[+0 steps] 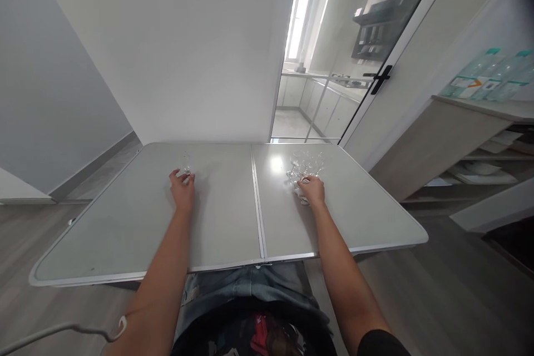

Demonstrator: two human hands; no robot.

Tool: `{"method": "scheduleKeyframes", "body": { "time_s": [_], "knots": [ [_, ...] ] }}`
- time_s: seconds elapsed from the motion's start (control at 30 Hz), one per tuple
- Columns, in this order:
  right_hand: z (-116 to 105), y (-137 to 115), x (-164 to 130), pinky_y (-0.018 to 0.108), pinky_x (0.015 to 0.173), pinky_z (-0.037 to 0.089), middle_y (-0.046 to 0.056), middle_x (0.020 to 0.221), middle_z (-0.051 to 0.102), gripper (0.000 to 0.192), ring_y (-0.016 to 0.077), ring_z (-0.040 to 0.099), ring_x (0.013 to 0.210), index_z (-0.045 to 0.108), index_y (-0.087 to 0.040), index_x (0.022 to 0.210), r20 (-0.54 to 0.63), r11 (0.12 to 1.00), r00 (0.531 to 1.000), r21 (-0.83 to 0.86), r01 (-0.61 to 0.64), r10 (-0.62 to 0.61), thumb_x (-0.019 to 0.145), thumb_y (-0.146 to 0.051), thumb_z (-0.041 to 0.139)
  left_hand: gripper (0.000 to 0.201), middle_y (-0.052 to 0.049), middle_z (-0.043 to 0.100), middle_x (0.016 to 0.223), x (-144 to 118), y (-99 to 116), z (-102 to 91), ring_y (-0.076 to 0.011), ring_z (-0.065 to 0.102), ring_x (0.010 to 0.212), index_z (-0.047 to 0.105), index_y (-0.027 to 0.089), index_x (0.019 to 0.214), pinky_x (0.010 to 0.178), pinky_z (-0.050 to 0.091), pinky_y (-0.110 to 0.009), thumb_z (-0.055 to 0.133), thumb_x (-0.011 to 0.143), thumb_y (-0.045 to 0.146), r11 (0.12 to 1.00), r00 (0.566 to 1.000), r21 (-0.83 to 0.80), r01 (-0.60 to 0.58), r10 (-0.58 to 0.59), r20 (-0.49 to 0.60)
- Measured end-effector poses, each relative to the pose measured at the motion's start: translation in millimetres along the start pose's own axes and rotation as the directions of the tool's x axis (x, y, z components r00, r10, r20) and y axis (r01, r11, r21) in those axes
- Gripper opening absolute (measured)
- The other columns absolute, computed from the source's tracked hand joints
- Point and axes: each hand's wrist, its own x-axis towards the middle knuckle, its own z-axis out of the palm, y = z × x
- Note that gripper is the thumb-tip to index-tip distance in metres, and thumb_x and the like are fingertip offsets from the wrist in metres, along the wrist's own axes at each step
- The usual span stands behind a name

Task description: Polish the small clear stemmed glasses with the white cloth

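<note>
A grey folding table stretches before me. My left hand rests on its left half, fingers closed around the base of a small clear glass that stands upright. My right hand lies on the right half, holding a white cloth. It sits just in front of a cluster of several clear stemmed glasses.
A white wall stands behind the table. A glass sliding door at the back right opens onto a kitchen. On the right, a wooden shelf unit carries plastic water bottles. A white cable hangs at the lower left.
</note>
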Motion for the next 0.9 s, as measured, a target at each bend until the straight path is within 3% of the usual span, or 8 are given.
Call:
{"method": "scheduleKeyframes", "body": {
  "time_s": [0.23,0.47,0.53,0.63,0.7,0.77,0.83,0.9],
  "knots": [
    [-11,10,-23,0.026,0.055,0.044,0.016,0.093,0.073,0.056,0.0241,0.069,0.080,0.064,-0.013,0.093,0.096,0.999,0.995,-0.041,-0.023,0.027,0.077,-0.067,0.065,0.045,-0.004,0.065,0.090,-3,5,0.6,-0.0160,0.065,0.082,0.049,0.020,0.129,0.079,0.049,-0.029,0.062,0.089,0.035,0.998,0.998,0.010,-0.054,0.054,0.011],
    [-26,22,-50,0.023,0.046,0.039,0.008,0.063,0.066,0.037,0.0183,0.061,0.057,0.058,-0.018,0.064,0.258,0.995,0.965,0.103,0.019,-0.045,0.072,-0.049,0.077,0.043,-0.003,0.060,0.097,-14,24,5.0,-0.0098,0.060,0.065,0.048,0.020,0.134,0.069,0.048,-0.024,0.056,0.094,0.037,0.985,0.986,-0.096,-0.145,0.152,0.069],
    [-28,17,-56,0.023,0.046,0.039,0.005,0.055,0.061,0.043,0.0186,0.061,0.056,0.056,-0.019,0.058,0.181,0.983,0.981,0.179,0.030,-0.062,0.076,-0.054,0.073,0.044,-0.003,0.061,0.096,-21,33,8.4,-0.0112,0.058,0.068,0.050,0.020,0.133,0.070,0.048,-0.025,0.058,0.093,0.036,0.969,0.964,-0.078,-0.234,0.242,0.113],
    [-19,-2,-61,0.024,0.048,0.044,0.004,0.058,0.060,0.056,0.0193,0.063,0.059,0.059,-0.019,0.067,0.066,0.870,0.998,0.492,-0.031,-0.002,0.084,-0.072,0.055,0.045,-0.005,0.063,0.098,-35,44,14.3,-0.0142,0.060,0.077,0.053,0.020,0.133,0.080,0.049,-0.029,0.061,0.092,0.035,0.925,0.891,-0.065,-0.374,0.378,0.252],
    [-5,-21,-60,0.026,0.051,0.049,0.005,0.066,0.066,0.063,0.0197,0.066,0.062,0.063,-0.018,0.081,0.184,0.685,0.982,0.712,-0.158,0.036,0.086,-0.078,0.046,0.044,-0.006,0.064,0.100,-44,50,17.5,-0.0163,0.061,0.084,0.054,0.021,0.133,0.087,0.049,-0.032,0.061,0.092,0.035,0.894,0.822,-0.087,-0.440,0.440,0.362],
    [10,-41,-55,0.027,0.054,0.052,0.007,0.073,0.070,0.062,0.0203,0.068,0.066,0.063,-0.018,0.089,0.313,0.538,0.950,0.799,-0.269,0.011,0.088,-0.077,0.043,0.044,-0.006,0.065,0.101,-51,54,19.3,-0.0175,0.062,0.088,0.053,0.022,0.135,0.090,0.049,-0.034,0.060,0.094,0.036,0.866,0.748,-0.116,-0.487,0.481,0.457],
    [25,-61,-47,0.030,0.057,0.055,0.009,0.075,0.071,0.059,0.0215,0.069,0.068,0.063,-0.018,0.092,0.422,0.483,0.905,0.803,-0.349,-0.048,0.091,-0.073,0.041,0.045,-0.006,0.066,0.102,-56,57,19.2,-0.0178,0.062,0.090,0.052,0.024,0.137,0.091,0.049,-0.034,0.058,0.095,0.036,0.839,0.681,-0.137,-0.527,0.514,0.522],
    [37,-78,-39,0.032,0.060,0.056,0.009,0.077,0.072,0.051,0.0222,0.070,0.071,0.064,-0.017,0.094,0.459,0.511,0.881,0.788,-0.342,-0.118,0.093,-0.065,0.046,0.045,-0.006,0.066,0.101,-59,58,18.0,-0.0178,0.062,0.091,0.052,0.024,0.138,0.090,0.050,-0.033,0.058,0.095,0.037,0.808,0.623,-0.153,-0.569,0.544,0.561]
  ]
}}
